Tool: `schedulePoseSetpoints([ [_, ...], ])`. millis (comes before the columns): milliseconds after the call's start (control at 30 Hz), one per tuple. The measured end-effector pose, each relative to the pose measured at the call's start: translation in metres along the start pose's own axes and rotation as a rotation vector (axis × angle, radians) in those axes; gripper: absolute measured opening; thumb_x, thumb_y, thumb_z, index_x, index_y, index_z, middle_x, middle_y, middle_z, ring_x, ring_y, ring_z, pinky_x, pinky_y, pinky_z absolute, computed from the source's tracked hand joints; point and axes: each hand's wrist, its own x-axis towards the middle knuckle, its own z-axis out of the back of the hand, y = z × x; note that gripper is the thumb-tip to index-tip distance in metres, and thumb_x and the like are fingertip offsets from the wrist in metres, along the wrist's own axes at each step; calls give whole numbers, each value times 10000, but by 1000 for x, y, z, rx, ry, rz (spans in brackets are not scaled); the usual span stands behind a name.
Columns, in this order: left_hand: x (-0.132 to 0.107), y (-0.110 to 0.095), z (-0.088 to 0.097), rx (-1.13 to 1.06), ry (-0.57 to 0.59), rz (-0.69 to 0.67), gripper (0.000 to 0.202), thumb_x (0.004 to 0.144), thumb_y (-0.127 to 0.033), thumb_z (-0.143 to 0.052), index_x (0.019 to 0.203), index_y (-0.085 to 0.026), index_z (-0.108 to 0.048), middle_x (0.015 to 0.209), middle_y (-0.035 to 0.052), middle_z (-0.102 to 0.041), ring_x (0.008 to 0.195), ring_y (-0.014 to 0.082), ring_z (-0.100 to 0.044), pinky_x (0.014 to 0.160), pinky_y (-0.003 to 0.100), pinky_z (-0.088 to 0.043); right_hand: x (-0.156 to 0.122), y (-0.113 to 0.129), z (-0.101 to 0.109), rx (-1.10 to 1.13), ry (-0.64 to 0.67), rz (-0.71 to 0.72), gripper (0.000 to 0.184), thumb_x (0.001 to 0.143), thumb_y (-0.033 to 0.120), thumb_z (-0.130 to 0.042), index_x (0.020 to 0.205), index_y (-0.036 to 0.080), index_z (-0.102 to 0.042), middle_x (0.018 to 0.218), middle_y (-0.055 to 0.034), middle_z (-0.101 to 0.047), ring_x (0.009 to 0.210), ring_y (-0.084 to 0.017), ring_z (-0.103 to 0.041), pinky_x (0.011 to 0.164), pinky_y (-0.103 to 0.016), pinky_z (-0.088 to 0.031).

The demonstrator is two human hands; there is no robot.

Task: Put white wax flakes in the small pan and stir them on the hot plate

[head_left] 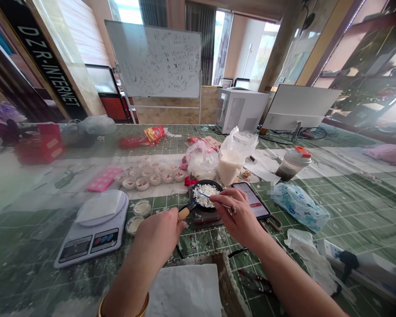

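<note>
Two bare hands low in the middle of the frame, neither one spread. Left hand closed firmly around a short pale wooden handle on a small round black pan, the handle's long axis slanting up and rightward into the pan. Right hand pinching a thin blue stick, its tip angled down and leftward into loose white flakes in the pan, right fingertips nearer the flakes than the left hand. Just right of the pan, a black-cased smartphone under the right hand; toward lower left, a white digital kitchen scale.
</note>
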Motion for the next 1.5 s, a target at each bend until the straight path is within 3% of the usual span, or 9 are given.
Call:
schedulePoseSetpoints([
  [167, 0, 1, -1, 2, -3, 4, 240, 824, -407, -392, 782, -202, -511, 725, 32, -643, 639, 182, -591, 487, 239, -275, -7, 5, 7, 1, 70, 35, 238, 848, 208, -453, 1036, 224, -598, 844, -44, -662, 918, -191, -521, 896, -392, -344],
  [333, 0, 1, 0, 7, 1, -9, 256, 822, -413, -388, 743, -193, -492, 715, 29, -635, 624, 163, -576, 484, 236, -249, -10, -3, 16, -34, -77, -22, 205, 846, 211, -469, 999, 206, -605, 881, -48, -650, 892, -172, -525, 870, -364, -359],
  [400, 0, 0, 0, 8, 6, 2, 248, 816, -414, -396, 742, -196, -491, 711, 27, -632, 621, 166, -573, 479, 238, -242, -9, -6, 18, -70, -76, -31, 206, 848, 216, -467, 999, 209, -607, 864, -45, -654, 875, -177, -528, 866, -377, -357],
  [767, 2, 0, -2, 11, 18, 23, 245, 814, -419, -392, 788, -210, -516, 738, 26, -645, 649, 180, -584, 486, 243, -240, -16, 14, 8, -112, 47, 5, 216, 851, 185, -449, 1026, 200, -575, 826, -16, -686, 907, -200, -513, 918, -422, -294],
  [967, 2, -2, -2, 31, 25, 15, 237, 821, -414, -380, 795, -219, -512, 741, 21, -645, 664, 191, -591, 488, 251, -241, -19, 17, 0, -110, 46, 26, 266, 843, 178, -464, 1099, 211, -530, 898, 1, -683, 982, -195, -480, 991, -435, -211],
  [1300, 2, -3, 0, 10, 45, 15, 249, 829, -419, -364, 792, -219, -509, 733, 21, -643, 642, 176, -580, 481, 244, -227, -21, 18, 7, -133, 30, -19, 201, 858, 181, -438, 1011, 216, -564, 767, 20, -682, 932, -180, -493, 975, -417, -227],
  [1500, 2, -4, 1, 17, 47, 13, 237, 828, -408, -365, 790, -222, -507, 737, 18, -646, 661, 188, -589, 484, 246, -236, -23, 18, 5, -140, 26, -19, 200, 843, 173, -461, 1012, 218, -559, 792, 10, -681, 959, -190, -492, 991, -432, -201],
])
